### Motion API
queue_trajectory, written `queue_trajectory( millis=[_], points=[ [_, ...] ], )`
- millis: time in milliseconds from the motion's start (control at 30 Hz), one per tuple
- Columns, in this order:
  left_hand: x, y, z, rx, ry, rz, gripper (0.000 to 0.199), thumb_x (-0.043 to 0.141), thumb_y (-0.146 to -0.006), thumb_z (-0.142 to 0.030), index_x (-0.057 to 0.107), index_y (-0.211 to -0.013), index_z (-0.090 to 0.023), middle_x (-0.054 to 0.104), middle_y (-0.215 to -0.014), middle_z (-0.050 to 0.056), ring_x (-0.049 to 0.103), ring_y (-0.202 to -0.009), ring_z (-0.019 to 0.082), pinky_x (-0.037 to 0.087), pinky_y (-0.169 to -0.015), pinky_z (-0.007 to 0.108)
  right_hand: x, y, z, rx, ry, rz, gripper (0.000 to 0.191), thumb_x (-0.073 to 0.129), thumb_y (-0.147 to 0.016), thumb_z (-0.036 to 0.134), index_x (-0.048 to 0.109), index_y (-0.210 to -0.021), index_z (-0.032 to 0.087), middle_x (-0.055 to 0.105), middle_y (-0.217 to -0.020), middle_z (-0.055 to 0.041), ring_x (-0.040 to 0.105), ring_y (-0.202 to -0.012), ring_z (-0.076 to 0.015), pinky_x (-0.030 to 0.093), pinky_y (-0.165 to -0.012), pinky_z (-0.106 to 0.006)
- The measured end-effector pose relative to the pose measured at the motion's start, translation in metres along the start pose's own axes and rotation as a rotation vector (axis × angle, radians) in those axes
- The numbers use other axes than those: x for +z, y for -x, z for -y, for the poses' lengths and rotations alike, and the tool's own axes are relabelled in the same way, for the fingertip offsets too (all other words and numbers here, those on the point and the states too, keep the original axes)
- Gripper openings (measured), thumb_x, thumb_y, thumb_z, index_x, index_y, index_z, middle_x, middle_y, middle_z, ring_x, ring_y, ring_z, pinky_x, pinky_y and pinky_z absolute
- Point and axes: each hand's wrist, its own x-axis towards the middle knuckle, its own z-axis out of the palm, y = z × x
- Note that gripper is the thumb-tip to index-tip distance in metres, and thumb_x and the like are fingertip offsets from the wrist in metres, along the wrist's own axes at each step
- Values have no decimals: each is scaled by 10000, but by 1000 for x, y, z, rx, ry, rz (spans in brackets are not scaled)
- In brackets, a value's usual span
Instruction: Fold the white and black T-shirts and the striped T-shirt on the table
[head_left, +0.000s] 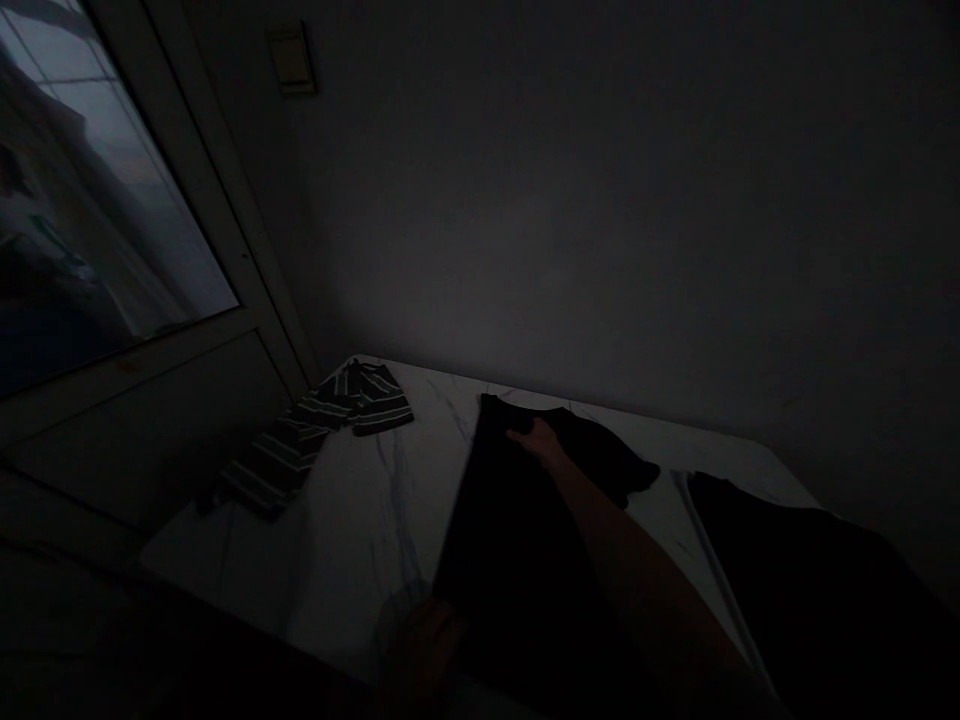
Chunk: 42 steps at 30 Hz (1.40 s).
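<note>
Presently on white, grey-veined worktop (352, 570): black cloth garment (517, 530), flat, between striped dark cloth piece (270, 465) and second black garment (817, 590).
Right hand (536, 437): thumb parted, upon garment's far part; grip unclear.
Left hand (426, 640): near left edge, shadowed; opening, hold cannot be told.
Risk: uneven pull may crease cloth; dimness may hide it.

Single head-worn view from close above, forward and down across the table (349, 530) toward the wall (562, 200)
</note>
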Motion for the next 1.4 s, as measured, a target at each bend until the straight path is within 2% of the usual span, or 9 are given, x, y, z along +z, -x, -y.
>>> queue_trajectory(
  millis=[167, 367, 533, 633, 867, 1000, 1100, 1200, 1400],
  points=[
    [-2, 4, 3, 62, -36, -52, 322, 404, -936, -86, 671, -1045, -231, 723, -897, 34, 678, -787, 151, 549, -682, 229, -7, 2, 14, -56, 1, 8, 476, 630, -894, 234, 518, -1351, 162, 676, -1265, -134, 652, -1165, -231, 474, -996, -325],
    [-4, 7, 4, 118, -98, -61, 297, 412, -958, -121, 678, -1014, -241, 726, -861, 26, 677, -748, 152, 547, -666, 232, -15, 17, 28, -65, 148, 13, 563, 544, -945, 169, 344, -1466, 99, 672, -1237, -197, 665, -1147, -276, 476, -971, -336],
    [-16, 2, 3, 115, 39, 113, 225, 558, -970, -388, 667, -1098, -240, 729, -936, 23, 686, -812, 144, 566, -695, 220, -25, 26, 27, 40, 439, 55, 612, 652, -920, 385, 405, -1427, 146, 632, -1238, -225, 675, -1096, -332, 505, -889, -401],
    [-17, -17, 10, 73, 5, 97, 215, 508, -1001, -320, 675, -1117, -251, 749, -989, 13, 703, -855, 132, 576, -740, 213, -25, 12, 32, -50, 467, 21, 449, 559, -977, 377, 506, -1350, 133, 607, -1280, -227, 648, -1133, -314, 489, -911, -390],
    [19, -69, 44, 110, -317, 223, 523, 453, -994, -214, 433, -1517, -228, 533, -1515, 72, 500, -1385, 225, 464, -1095, 379, 3, -53, 69, -212, 426, 134, 268, 521, -996, 328, 713, -1129, 197, 709, -1210, -129, 613, -1181, -245, 427, -994, -323],
    [39, -64, 61, 188, -387, 188, 666, 511, -982, -450, 313, -1579, -232, 494, -1541, 93, 479, -1401, 258, 428, -1111, 419, 16, -82, 76, -204, 378, 215, 323, 635, -921, 489, 748, -1036, 209, 749, -1103, -113, 670, -1058, -249, 479, -868, -305],
    [51, -56, 71, 256, -466, 97, 714, 503, -959, -568, 353, -1563, -219, 540, -1501, 92, 528, -1355, 259, 464, -1064, 413, 19, -98, 72, -209, 319, 290, 285, 782, -794, 456, 764, -923, 202, 765, -1003, -84, 690, -969, -233, 480, -792, -262],
    [64, -51, 76, 288, -511, 38, 590, 483, -994, -477, 420, -1533, -245, 586, -1461, 58, 562, -1322, 230, 457, -1077, 395, 19, -110, 68, -197, 235, 374, 204, 769, -800, 376, 768, -833, 174, 764, -874, -62, 688, -851, -209, 473, -718, -248],
    [83, -43, 63, 58, -457, 40, 523, 504, -999, -287, 437, -1514, -353, 614, -1427, 6, 583, -1311, 237, 405, -1165, 453, 23, -121, 64, -161, 29, 521, 153, 684, -807, 229, 787, -911, 182, 759, -833, 0, 651, -736, -146, 476, -669, -218]
  ],
)
